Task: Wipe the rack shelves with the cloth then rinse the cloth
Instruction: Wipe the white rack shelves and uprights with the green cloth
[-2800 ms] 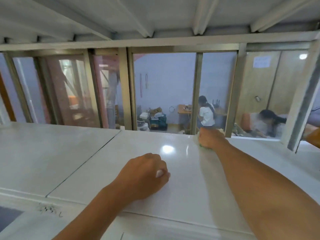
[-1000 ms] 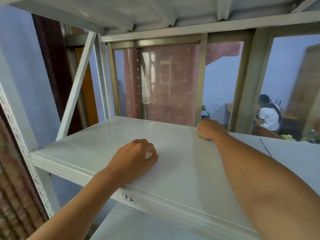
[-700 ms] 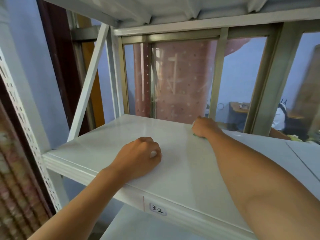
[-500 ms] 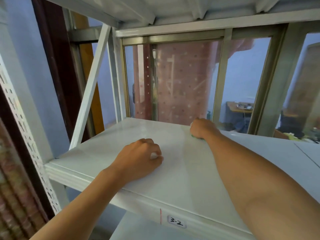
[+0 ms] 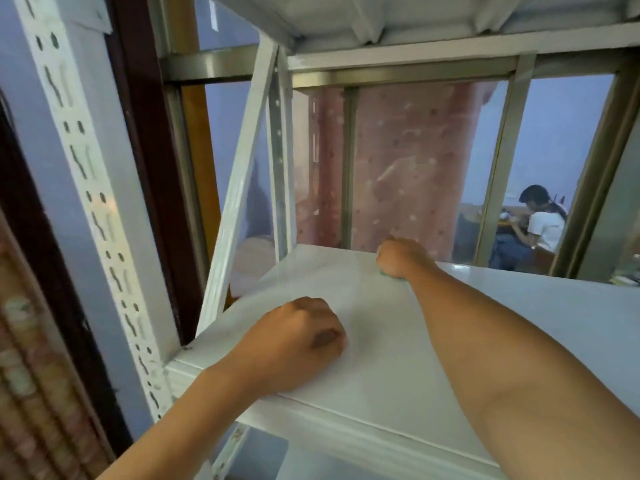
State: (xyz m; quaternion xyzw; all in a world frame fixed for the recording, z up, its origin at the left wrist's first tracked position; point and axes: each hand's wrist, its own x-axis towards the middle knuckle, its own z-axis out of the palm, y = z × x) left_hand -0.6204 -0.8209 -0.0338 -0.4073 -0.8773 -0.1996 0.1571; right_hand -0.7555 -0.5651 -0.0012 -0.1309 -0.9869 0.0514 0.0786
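A glossy white rack shelf [image 5: 519, 327] fills the middle of the head view. My right hand [image 5: 400, 258] reaches to the shelf's far edge, closed over a green cloth [image 5: 391, 276]; only a small sliver of the cloth shows under the fist. My left hand [image 5: 298, 337] rests as a closed fist on the shelf near its front left corner, with nothing seen in it.
A white perforated rack upright [image 5: 100, 216] and a diagonal brace [image 5: 242, 181] stand at the left. Another shelf [image 5: 415, 19] hangs close overhead. Behind the rack is a metal-framed window [image 5: 502, 161]; a seated person [image 5: 540, 223] shows through it.
My right hand has slid the cloth leftward along the shelf's back edge toward the left corner. My view has swung left; the left fist stays planted near the front.
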